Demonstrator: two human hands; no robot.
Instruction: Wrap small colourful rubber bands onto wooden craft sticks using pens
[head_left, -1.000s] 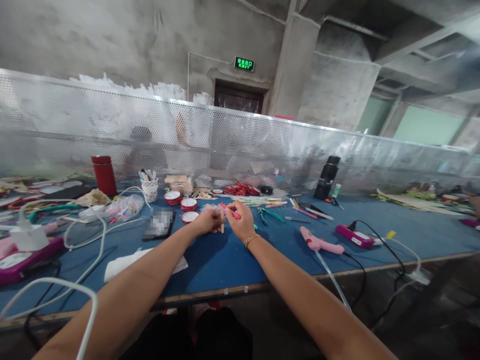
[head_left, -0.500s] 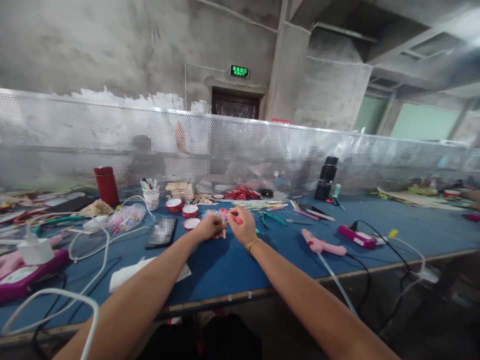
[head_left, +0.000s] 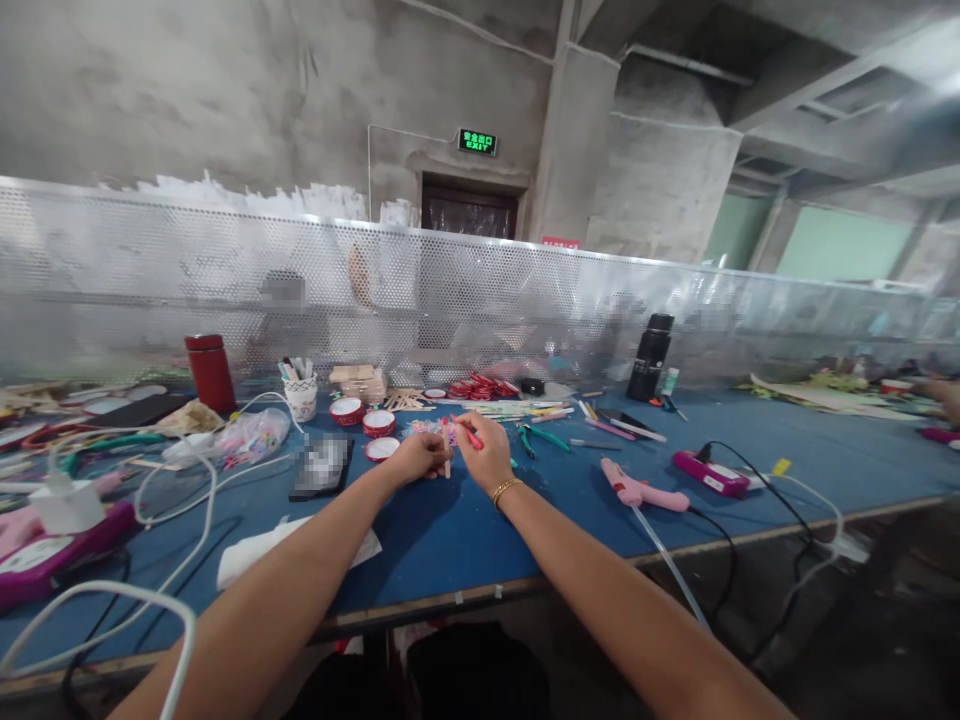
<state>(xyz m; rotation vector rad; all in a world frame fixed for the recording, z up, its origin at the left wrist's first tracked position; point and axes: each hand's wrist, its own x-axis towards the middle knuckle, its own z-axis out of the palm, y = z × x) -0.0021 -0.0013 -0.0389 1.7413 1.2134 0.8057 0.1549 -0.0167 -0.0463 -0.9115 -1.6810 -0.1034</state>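
Note:
My left hand (head_left: 424, 456) pinches a thin wooden stick (head_left: 448, 462) upright above the blue table (head_left: 450, 540). My right hand (head_left: 484, 447), with a gold bracelet at the wrist, is closed around a red marker (head_left: 472, 437). The marker's tip end points toward the upper part of the stick, which looks red; whether they touch is too small to tell. Small pastel pieces (head_left: 420, 427) lie just behind my hands. Round red-and-white tins (head_left: 379, 423) stand to the left of them, beside my left hand.
A phone (head_left: 322, 466), white roll (head_left: 247, 558), cup of pens (head_left: 301, 396) and red flask (head_left: 210, 372) are on the left. Right of my hands are green pliers (head_left: 544, 438), a pink glue gun (head_left: 641, 492), a purple power strip (head_left: 711, 474) and a black bottle (head_left: 651, 358).
The marker in my right hand has shifted slightly at the stick's upper part. Otherwise the hands hold nearly the same pose, and the view has moved a little.

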